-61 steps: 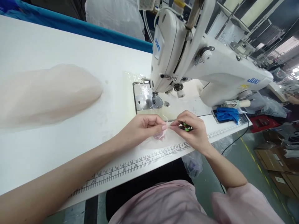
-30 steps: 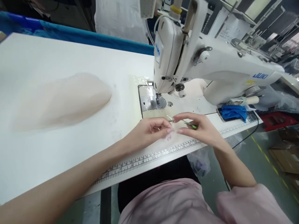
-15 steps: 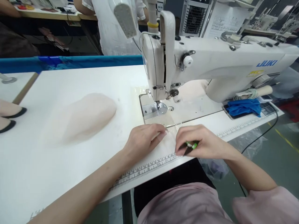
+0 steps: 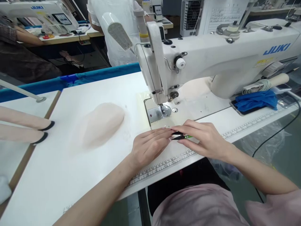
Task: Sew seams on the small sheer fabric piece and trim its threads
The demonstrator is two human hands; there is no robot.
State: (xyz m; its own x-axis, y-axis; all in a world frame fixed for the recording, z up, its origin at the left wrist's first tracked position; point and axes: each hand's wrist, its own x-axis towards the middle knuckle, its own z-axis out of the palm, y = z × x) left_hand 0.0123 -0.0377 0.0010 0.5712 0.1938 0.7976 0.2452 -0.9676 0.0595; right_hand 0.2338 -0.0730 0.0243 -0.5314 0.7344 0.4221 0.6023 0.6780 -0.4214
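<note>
White JUKI sewing machine on white table. Pale fabric pile left of needle plate. Blue cloth at right. Ruler strip along front edge.

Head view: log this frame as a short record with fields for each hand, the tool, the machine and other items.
left hand: left hand flat on the white table, fingers at the tool's tip
right hand: right hand holding small black thread snips with green handle
machine: white JUKI sewing machine
other items: pale pink sheer fabric pile; blue cloth; printed ruler strip
</note>
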